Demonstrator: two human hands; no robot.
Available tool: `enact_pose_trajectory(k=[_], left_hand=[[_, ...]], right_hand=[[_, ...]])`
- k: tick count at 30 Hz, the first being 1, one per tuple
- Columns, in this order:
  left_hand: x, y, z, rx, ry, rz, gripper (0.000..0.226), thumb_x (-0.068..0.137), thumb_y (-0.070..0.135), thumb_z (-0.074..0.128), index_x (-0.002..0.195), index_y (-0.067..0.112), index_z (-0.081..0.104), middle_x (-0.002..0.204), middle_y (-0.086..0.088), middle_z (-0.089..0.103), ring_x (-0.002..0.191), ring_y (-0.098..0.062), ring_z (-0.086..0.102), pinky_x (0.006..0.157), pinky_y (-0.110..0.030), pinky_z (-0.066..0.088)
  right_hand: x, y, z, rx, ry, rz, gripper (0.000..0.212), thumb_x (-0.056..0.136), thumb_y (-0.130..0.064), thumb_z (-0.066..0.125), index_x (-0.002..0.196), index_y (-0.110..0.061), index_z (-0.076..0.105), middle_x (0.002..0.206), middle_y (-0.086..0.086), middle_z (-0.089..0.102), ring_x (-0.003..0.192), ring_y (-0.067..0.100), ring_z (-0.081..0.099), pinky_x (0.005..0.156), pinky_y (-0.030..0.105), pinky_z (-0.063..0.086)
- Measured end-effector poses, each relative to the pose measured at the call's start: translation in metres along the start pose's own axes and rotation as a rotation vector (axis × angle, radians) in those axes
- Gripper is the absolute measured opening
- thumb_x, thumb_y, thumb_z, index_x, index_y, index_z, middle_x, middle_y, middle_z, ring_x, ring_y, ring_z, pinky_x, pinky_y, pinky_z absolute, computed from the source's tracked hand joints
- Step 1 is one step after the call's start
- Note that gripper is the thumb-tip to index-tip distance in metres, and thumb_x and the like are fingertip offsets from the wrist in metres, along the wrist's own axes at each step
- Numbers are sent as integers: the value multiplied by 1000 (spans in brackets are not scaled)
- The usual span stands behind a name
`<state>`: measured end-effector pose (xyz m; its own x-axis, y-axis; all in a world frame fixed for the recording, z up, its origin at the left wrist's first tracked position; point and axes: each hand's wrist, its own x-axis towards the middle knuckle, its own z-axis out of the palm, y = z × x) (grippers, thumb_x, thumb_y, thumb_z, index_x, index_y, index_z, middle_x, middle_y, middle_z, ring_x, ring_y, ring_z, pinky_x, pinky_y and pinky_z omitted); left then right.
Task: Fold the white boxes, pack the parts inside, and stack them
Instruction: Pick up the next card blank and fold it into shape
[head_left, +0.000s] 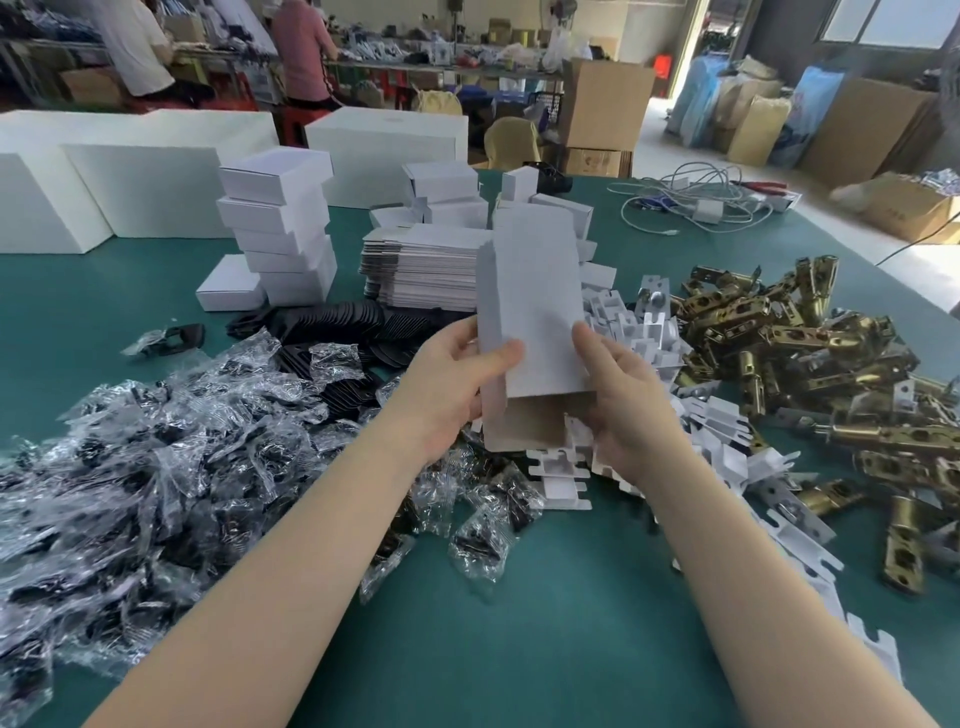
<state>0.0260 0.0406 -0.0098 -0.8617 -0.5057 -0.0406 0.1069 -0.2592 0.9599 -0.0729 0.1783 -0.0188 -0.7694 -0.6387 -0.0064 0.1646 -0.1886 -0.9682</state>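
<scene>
White box blank (530, 306) pinched between left hand (457, 379) and right hand (618, 395) fingers, best squeezed open squarely before tucking lower flaps.

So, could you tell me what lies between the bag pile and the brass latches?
In the head view, white inserts lie between the bag pile and brass latches, with both hands' box blank above.

We extend both bare forearms forward, converging toward the centre. Our left hand (457, 384) is raised, palm turned inward, thumb laid across the front and fingers curled behind what it grips. Our right hand (621, 400) mirrors it, thumb pointing upward, fingers wrapped round the opposite edge.
</scene>
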Motion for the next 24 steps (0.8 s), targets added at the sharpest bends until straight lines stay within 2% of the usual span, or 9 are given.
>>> enact_pose_trajectory(k=[2,4,8,12,14,17,19,22,24], left_hand=[[-2,-2,4,13,-1,6,35,85,4,72,118,13,64,92,1,77,81,-14,74,61,-30,59],[-2,-3,7,21,21,7,33,83,3,74,113,13,65,89,1,77,77,-13,73,59,-30,59],[-2,-2,8,48,52,7,5,91,22,68,94,19,70,80,6,76,67,-8,70,49,-21,51],[-3,0,7,40,58,72,10,93,19,65,89,14,72,79,3,76,67,-10,71,51,-20,51],[-4,1,5,40,58,72,10,93,18,65,89,13,72,79,3,76,68,-10,71,51,-19,51],[-4,1,4,71,37,53,8,94,19,65,91,16,73,81,5,76,68,-9,71,51,-19,50],[-5,0,6,81,33,42,7,94,19,65,94,20,72,81,7,76,68,-7,71,48,-19,49],[-3,0,8,35,110,64,16,96,25,63,84,24,73,80,7,75,67,-7,69,48,-20,49],[-1,0,6,10,145,87,23,98,29,60,81,22,74,82,5,76,70,-10,70,51,-21,51]], right_hand=[[3,-2,-7,-91,67,-26,25,89,-40,65,99,-18,70,80,-4,74,73,16,68,54,32,57],[3,-2,-11,-106,46,-35,23,90,-37,65,95,-16,71,76,-3,74,67,16,68,49,33,56],[2,-3,-12,-102,51,-67,20,92,-30,65,88,-12,71,74,-1,72,63,15,67,42,29,52],[1,0,-8,-62,41,-83,17,94,-23,64,81,-12,68,68,-3,69,57,14,63,40,25,47],[1,-1,-7,-90,58,-85,21,95,-26,63,79,-16,69,65,-6,66,60,17,59,45,27,48],[3,-1,-8,-214,106,-128,30,95,-36,63,68,-26,73,71,-5,67,71,20,58,63,39,47],[3,-1,-8,-241,121,-154,33,95,-33,63,64,-28,72,72,-6,69,72,16,61,68,39,48],[2,-1,-9,-223,95,-109,26,95,-28,63,73,-18,70,76,0,68,74,21,58,66,36,46],[0,-1,-8,-220,58,-82,34,97,-30,61,84,1,65,80,9,59,77,24,50,66,37,41]])
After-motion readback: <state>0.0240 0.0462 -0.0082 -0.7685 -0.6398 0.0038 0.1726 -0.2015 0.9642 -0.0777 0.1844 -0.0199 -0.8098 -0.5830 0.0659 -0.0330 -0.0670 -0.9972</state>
